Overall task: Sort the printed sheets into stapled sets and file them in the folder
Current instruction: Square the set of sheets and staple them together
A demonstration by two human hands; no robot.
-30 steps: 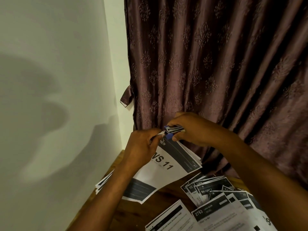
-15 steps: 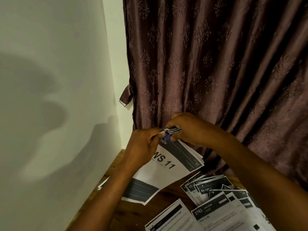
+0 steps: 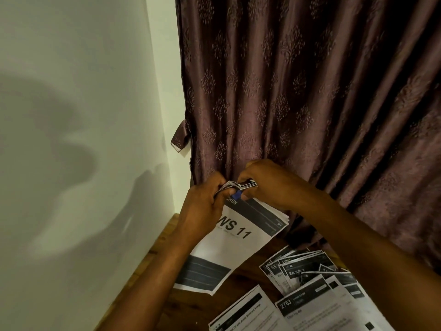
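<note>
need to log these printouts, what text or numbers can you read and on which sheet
"WS 11": held sheets, first letter behind the left hand.
"CHEN": their dark header, start hidden.
"2763": sheet on the table.
"BALCONY": fanned pile; the digit after it is blurred.
"95": same pile, uncertain.
All smaller print is unreadable.

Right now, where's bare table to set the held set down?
Bare wood table shows between the held WS 11 set and the loose sheets; also a strip along its left edge. The right and near side are crowded.
</note>
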